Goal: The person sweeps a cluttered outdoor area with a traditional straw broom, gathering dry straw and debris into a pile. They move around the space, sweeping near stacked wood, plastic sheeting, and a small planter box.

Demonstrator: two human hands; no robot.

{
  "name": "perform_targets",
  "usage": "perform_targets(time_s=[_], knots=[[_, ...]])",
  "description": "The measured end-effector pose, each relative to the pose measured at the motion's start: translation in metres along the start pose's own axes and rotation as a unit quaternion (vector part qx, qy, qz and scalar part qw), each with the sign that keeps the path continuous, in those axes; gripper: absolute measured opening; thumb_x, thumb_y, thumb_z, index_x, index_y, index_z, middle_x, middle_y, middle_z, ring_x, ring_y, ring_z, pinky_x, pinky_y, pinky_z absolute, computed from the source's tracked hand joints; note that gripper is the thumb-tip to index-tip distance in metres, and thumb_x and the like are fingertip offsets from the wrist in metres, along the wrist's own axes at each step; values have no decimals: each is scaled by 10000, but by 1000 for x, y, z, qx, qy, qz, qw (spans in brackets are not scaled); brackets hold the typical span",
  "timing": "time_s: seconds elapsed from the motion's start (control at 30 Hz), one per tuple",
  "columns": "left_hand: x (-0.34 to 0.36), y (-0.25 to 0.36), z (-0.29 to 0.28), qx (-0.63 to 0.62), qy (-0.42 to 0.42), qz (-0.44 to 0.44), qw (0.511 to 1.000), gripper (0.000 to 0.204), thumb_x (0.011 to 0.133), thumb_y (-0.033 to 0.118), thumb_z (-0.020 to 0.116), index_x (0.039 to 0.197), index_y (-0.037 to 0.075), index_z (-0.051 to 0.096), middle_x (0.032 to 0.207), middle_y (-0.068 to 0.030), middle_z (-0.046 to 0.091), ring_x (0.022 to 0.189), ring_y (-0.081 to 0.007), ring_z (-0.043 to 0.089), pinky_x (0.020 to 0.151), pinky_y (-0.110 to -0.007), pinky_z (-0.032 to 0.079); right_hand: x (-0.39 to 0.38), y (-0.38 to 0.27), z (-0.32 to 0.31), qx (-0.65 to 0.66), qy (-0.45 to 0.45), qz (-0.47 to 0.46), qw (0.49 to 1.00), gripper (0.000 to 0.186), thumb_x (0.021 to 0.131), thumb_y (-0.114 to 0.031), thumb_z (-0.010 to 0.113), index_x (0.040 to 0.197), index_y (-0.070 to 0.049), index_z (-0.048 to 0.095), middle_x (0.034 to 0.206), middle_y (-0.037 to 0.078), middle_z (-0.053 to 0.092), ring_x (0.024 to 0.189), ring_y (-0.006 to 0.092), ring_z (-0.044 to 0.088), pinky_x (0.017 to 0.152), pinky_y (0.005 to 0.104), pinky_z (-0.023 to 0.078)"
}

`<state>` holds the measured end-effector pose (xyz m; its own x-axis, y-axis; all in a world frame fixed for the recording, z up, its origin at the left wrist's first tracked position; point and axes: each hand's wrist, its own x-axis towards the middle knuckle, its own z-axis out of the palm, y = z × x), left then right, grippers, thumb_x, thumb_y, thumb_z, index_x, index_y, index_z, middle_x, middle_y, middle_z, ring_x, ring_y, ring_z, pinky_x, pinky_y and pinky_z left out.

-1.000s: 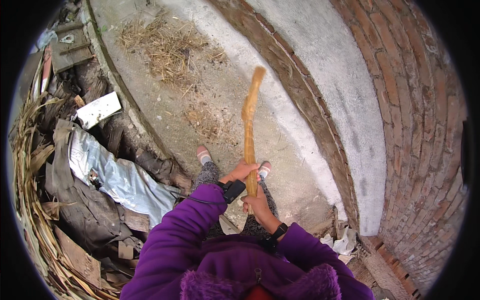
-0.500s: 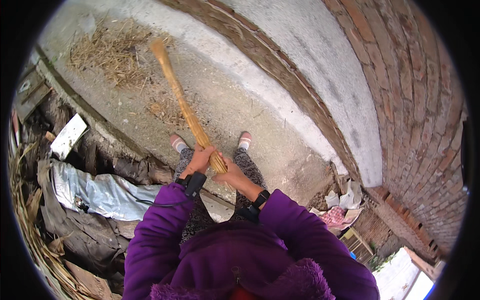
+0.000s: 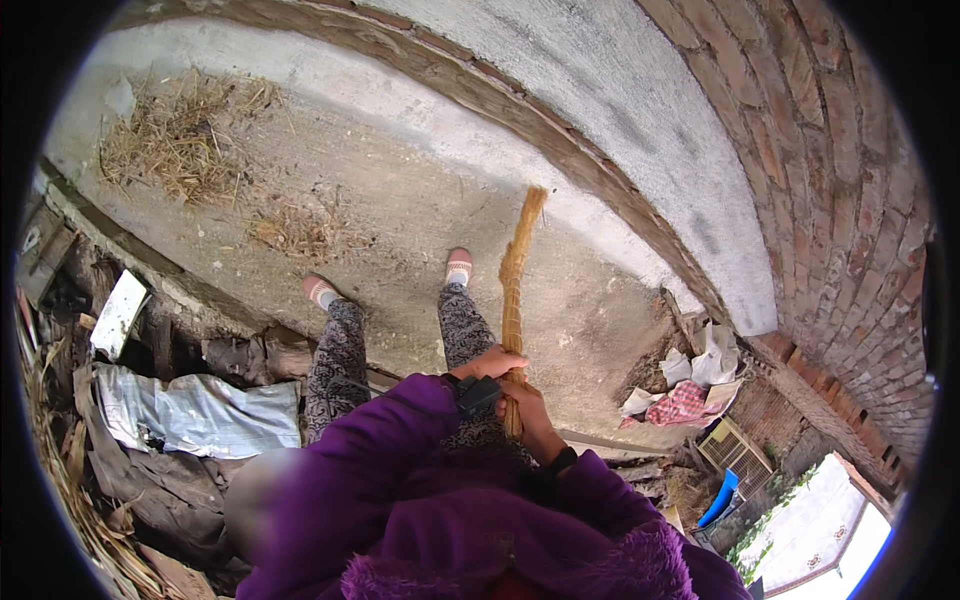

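Observation:
A straw-coloured broom stretches away from me, its frayed sweeping end lying over the concrete floor near the foot of the wall. Around its handle my left hand is closed. My right hand grips the same handle just below, nearer my body. To the far left a heap of loose straw lies on the floor. A thinner scatter of straw bits is spread ahead of my feet.
A brick wall with a pale plastered base curves along the right. At left, behind a low curb, lie a silvery sheet, dark wood scraps and a white board. White bags and a red checked cloth sit at right.
The broom has swung from the upper left to the right, both hands moving right with it. My view has turned, so the straw and my feet appear farther left.

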<state>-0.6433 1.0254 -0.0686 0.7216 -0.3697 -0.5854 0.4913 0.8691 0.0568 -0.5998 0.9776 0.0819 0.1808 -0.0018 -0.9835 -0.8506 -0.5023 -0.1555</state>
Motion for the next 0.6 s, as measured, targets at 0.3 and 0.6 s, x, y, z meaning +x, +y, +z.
perform_targets(time_s=[0.3,0.6], knots=[[112,6,-11,96,70,61,991,301,735,144,703,956,-19,580,836,-90,622,738,-141,595,631,-303,482,85,-62,-50,-149,4,46,988,138,825,-145,577,854,-11,559,640,46,547,481,146,531,439,270,447],[-78,-27,-33,-300,138,222,917,275,806,53,604,994,10,409,838,-113,588,824,-249,637,751,-389,535,32,-1,36,-407,-165,-18,898,412,750,-98,637,1099,-12,435,709,55,532,492,146,543,427,279,453]])
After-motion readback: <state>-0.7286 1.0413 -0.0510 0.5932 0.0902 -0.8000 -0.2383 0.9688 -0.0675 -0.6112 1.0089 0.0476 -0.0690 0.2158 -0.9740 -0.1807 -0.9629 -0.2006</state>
